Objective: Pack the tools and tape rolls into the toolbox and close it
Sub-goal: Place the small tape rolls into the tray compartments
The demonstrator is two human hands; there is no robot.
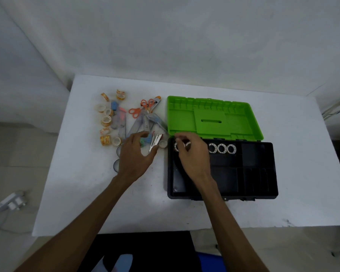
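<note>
1. Right hand [190,152] is pinching a white tape roll [178,147] at the back-left corner of the black toolbox tray [259,185], fingers closed on it.
2. Left hand [135,154] is hovering half-open over the loose pile on the white table [185,213]; holding nothing I can see.
3. Do it well: I'd be seating the roll upright, flush beside the three white rolls [221,148] standing in the back row.
4. Green lid [214,118] is lying open, ribbed hard plastic.
5. Unpacked: glossy orange-print tape rolls [106,120], orange-handled scissors [143,108], metal tweezers [154,142].
</note>
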